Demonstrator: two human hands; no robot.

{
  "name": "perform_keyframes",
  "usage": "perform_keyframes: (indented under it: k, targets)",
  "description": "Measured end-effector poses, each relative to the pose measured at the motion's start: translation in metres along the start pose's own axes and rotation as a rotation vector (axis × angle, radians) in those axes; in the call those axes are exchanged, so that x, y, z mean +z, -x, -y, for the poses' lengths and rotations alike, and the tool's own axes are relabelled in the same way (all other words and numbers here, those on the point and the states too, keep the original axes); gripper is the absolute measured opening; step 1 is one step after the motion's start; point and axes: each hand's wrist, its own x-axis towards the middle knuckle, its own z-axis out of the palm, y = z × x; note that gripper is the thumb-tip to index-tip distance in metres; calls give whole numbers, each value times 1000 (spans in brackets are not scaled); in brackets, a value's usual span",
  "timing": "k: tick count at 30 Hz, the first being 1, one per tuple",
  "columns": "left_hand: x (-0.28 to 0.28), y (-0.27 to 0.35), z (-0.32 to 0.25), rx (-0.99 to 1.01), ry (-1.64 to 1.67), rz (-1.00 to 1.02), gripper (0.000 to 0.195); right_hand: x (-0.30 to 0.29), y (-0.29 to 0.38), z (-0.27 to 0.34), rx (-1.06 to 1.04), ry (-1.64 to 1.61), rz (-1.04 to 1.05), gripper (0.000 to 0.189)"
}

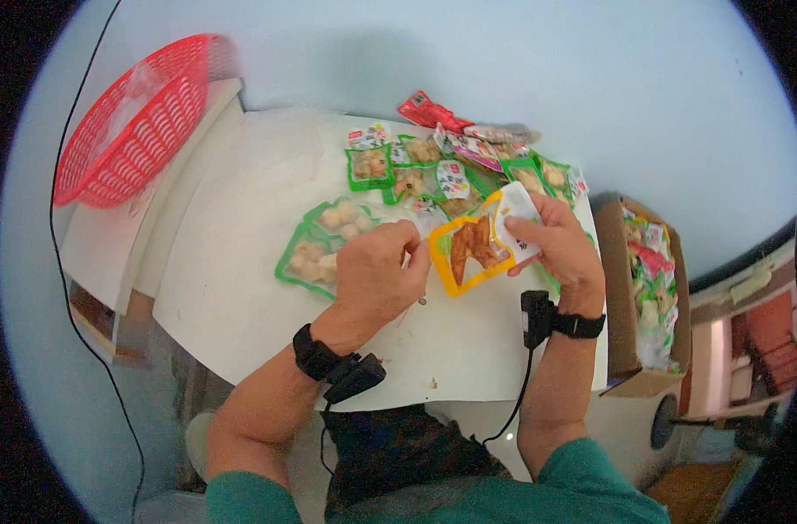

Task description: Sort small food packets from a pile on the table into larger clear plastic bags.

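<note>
My right hand [559, 239] grips a yellow-edged plastic snack packet [475, 245] by its white, printed end. Brown pieces of food, perhaps meat, show through its clear window. Just left of the packet is my left hand [382, 278], its fingers curled and fingertips close to the packet's edge. Whether they pinch anything is hidden. Beneath and beside the left hand lie green-edged packets [305, 259] with pale, lumpy food inside, partly covered by that hand. Farther back, a pile of mostly green-edged packets [411, 180] is heaped on the white table [241, 216].
A red plastic basket [136, 141] stands tilted on a white surface at the left. At the right, an open cardboard box [611, 288] holds several packets. A red packet [431, 111] lies at the pile's back edge. Black cables [526, 386] hang from the wrist straps.
</note>
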Motion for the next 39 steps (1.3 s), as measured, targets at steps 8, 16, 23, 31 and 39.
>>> perform_keyframes:
  k: [8, 16, 23, 31, 39]
  targets:
    - [-5, -5, -3, 135, -14, -207, 10, 22, -8, -7, 11, -282, 296, 38]
    - [-4, -7, -1, 162, 77, -260, 10, 56, -16, -19, 73, -456, 362, 44]
    - [2, -6, 1, 173, 117, -307, 10, 80, -26, -45, 97, -613, 463, 44]
    - [4, -5, -3, 182, 140, -300, 11, 120, -22, -72, -24, -393, 484, 42]
    - [1, -3, -4, 186, 90, -221, 11, 122, -21, -53, -20, -536, 380, 38]
